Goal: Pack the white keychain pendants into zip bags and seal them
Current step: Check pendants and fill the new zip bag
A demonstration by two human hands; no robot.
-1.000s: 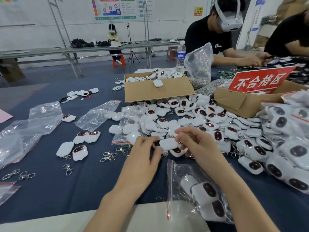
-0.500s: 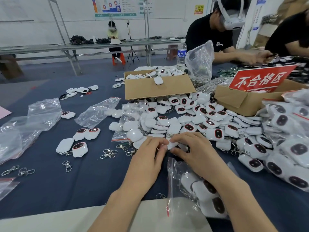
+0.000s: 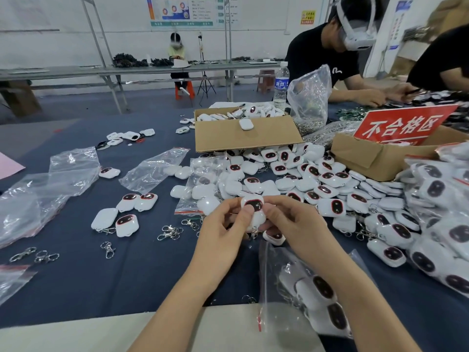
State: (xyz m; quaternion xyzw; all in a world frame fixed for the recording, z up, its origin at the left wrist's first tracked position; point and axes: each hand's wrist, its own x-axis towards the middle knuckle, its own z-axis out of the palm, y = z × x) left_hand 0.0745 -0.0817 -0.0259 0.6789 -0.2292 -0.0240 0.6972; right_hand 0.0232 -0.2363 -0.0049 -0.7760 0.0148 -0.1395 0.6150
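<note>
Both hands hold white keychain pendants (image 3: 253, 205) above the blue table, dark face up, with a metal clasp hanging below. My left hand (image 3: 223, 229) pinches them from the left and my right hand (image 3: 291, 224) from the right. Under my right forearm lies a clear zip bag (image 3: 304, 293) with a red strip, holding several pendants. A large heap of loose pendants (image 3: 304, 179) spreads behind my hands.
Filled bags (image 3: 441, 212) pile up at the right. Two cardboard boxes (image 3: 243, 133) (image 3: 380, 158) stand behind the heap, one with a red sign. Empty bags (image 3: 73, 168) and loose clasps (image 3: 170, 232) lie at left. Two people work across the table.
My hands have lifted off the heap, raising the pendants into the air with the dark face turned up toward me.
</note>
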